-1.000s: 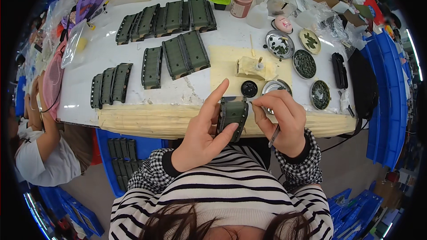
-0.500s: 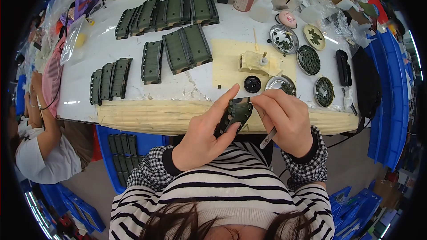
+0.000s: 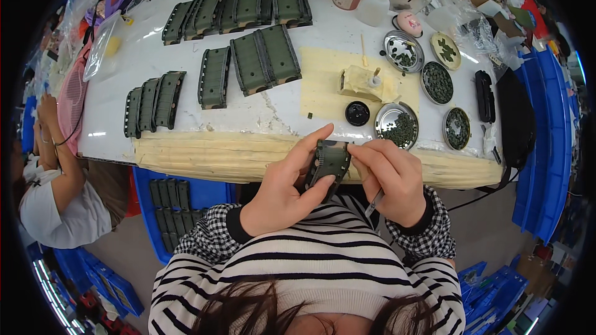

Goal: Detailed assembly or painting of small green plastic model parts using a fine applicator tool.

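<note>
Close to my body, over the table's front edge, my left hand is closed around a small dark green ribbed panel with a row of dots along its edge. Its thumb presses on the near side of the panel. My right hand pinches at the panel's upper right corner with thumb and forefinger; anything tiny between those fingertips is hidden. A silver metal tool, seemingly tweezers, is tucked under the curled fingers of this hand. Just beyond stand a metal dish of small dark green pieces and a black round cup.
Similar green panels lie in groups on the white table. Several dishes of small pieces stand at right, near a tape-wrapped block. A padded roll lines the front edge. A blue crate holds more panels below. Another person sits at left.
The panel in my left hand has turned a little, showing more of its face. My right hand has shifted slightly, and less of the metal tool shows. The view has moved slightly.
</note>
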Demonstrator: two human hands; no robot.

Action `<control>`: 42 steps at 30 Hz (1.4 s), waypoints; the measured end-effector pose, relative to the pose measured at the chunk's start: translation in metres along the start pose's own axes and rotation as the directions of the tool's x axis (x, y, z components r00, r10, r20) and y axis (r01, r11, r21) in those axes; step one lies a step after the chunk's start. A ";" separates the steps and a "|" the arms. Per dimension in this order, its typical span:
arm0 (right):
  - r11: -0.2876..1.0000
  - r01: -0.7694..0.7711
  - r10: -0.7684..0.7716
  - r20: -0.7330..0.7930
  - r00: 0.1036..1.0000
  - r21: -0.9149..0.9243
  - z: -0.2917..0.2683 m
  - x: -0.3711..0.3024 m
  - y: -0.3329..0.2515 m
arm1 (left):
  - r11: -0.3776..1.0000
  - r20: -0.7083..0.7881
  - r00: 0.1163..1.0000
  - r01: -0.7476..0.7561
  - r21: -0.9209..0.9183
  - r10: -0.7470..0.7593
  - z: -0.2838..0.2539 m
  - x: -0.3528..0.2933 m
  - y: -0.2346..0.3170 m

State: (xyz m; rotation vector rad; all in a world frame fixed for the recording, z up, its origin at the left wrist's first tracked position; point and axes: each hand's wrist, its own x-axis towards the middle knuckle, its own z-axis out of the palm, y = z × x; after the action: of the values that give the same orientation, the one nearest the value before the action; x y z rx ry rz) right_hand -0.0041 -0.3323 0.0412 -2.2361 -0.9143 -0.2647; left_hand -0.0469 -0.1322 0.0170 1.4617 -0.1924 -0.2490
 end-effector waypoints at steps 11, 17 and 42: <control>0.978 -0.211 0.207 -0.152 0.967 -0.008 -0.002 -0.003 0.000 | 0.967 -0.269 0.959 0.017 -0.254 -0.087 -0.027 0.000 0.012; 0.979 -0.052 0.035 -0.088 0.996 -0.198 0.033 0.018 -0.005 | 0.986 -0.378 0.926 -0.076 -0.148 0.014 -0.033 0.001 0.013; 0.693 -0.662 0.602 -0.274 0.750 -0.286 -0.090 -0.055 0.103 | 0.972 -0.243 0.969 -0.006 -0.236 -0.053 -0.026 0.004 0.013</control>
State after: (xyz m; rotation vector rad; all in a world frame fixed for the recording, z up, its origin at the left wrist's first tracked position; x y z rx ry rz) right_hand 0.0323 -0.4742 0.0296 -2.6770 0.0574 -0.2978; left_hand -0.0349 -0.1070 0.0273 1.2465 0.0570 -0.1021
